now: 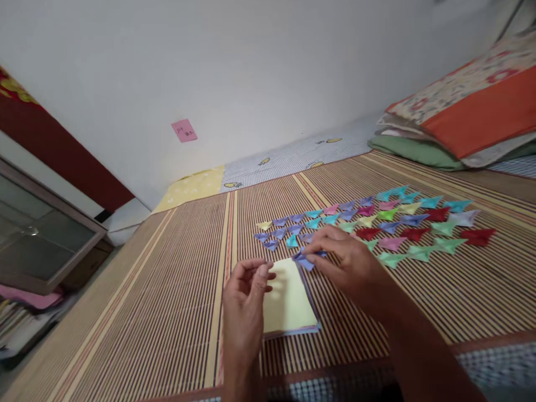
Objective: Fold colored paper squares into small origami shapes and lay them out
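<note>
A blue-violet origami figure with pointed ends is pinched between the thumb and fingers of my right hand, just above the mat by the paper stack's far right corner. My left hand is loosely curled over the left side of the stack, thumb and fingertips slightly apart, with nothing visible in it. Under it lies the stack of square paper, pale yellow on top with bluish sheets at the edges. Beyond my right hand, several folded figures in blue, red, green, pink and yellow stand in slanting rows.
A striped bamboo mat covers the surface. Folded bedding is piled at the back right. On the wall hangs a pink note. A glass-fronted cabinet stands at the left, beyond the mat's edge.
</note>
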`<state>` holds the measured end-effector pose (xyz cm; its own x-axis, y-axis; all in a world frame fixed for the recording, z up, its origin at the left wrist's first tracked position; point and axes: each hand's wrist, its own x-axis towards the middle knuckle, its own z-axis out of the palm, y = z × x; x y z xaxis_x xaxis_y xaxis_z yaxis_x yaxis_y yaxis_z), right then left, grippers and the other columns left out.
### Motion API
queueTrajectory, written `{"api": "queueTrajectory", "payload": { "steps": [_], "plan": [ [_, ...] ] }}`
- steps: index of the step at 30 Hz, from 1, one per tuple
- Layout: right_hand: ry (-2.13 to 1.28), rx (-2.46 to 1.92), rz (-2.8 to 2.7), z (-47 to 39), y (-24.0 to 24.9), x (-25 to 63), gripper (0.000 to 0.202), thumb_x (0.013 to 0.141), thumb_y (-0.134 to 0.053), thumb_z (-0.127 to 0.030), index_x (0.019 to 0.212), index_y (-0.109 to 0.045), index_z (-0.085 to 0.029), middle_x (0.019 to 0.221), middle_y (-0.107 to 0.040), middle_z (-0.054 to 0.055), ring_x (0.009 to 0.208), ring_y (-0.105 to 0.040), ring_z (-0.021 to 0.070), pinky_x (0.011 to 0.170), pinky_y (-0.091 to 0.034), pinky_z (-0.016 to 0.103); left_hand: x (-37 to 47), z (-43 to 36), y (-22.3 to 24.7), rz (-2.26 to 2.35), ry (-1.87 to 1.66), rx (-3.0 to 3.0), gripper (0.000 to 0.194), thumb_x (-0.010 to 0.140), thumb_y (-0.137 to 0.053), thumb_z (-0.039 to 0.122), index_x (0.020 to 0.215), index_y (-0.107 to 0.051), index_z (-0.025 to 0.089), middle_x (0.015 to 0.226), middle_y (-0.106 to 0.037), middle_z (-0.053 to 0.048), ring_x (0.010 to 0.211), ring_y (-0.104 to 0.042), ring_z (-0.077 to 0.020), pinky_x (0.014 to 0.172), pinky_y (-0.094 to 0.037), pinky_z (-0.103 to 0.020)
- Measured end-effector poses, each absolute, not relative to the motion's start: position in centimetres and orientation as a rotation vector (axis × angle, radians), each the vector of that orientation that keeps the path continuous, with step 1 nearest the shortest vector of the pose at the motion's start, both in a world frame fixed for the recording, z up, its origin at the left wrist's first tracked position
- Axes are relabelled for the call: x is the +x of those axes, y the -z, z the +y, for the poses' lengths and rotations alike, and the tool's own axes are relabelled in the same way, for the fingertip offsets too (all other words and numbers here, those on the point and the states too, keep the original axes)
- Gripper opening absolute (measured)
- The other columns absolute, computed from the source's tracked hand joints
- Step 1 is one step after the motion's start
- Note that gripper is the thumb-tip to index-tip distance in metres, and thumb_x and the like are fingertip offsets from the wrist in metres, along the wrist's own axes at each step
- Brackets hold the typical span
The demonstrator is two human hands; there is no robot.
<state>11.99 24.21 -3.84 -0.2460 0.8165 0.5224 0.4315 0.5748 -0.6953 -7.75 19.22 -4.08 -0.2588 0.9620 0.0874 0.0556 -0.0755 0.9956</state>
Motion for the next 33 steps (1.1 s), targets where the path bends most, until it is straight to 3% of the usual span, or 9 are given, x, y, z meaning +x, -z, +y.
{"api": "queueTrajectory", "payload": {
  "steps": [9,22,33],
  "plan": [
    [-0.173,-1.294,-1.695,24.5,4.6,21.9,0.012,0.089,-0.062,-0.026,0.081,-0.071,-0.022,0.085,-0.07,0.006,0.086,-0.066,0.0258,0.076,-0.05,0.04,-8.8,19.8,3.9,1.384,-1.392,1.264,0.031,0.089,-0.071,0.049,0.094,-0.069,0.018,0.098,-0.076,-0.006,0.085,-0.071,-0.0207,0.074,-0.053,-0.031],
    [-0.185,-1.416,-1.931,29.2,12.3,19.2,0.016,0.08,-0.067,-0.004,0.073,-0.071,-0.018,0.084,-0.064,0.004,0.085,-0.061,0.0217,0.078,-0.046,0.033,-9.3,20.1,4.3,1.385,-1.356,1.286,0.03,0.088,-0.071,0.049,0.092,-0.07,0.018,0.095,-0.076,-0.007,0.083,-0.071,-0.0213,0.071,-0.055,-0.031],
    [-0.133,-1.486,-1.949,30.0,13.7,18.7,0.016,0.079,-0.07,-0.003,0.076,-0.074,-0.018,0.084,-0.068,0.005,0.087,-0.061,0.0227,0.079,-0.044,0.033,-9.6,20.2,4.7,1.383,-1.365,1.279,0.029,0.089,-0.071,0.047,0.091,-0.071,0.018,0.094,-0.076,-0.006,0.082,-0.07,-0.02,0.071,-0.054,-0.029]
  ]
}}
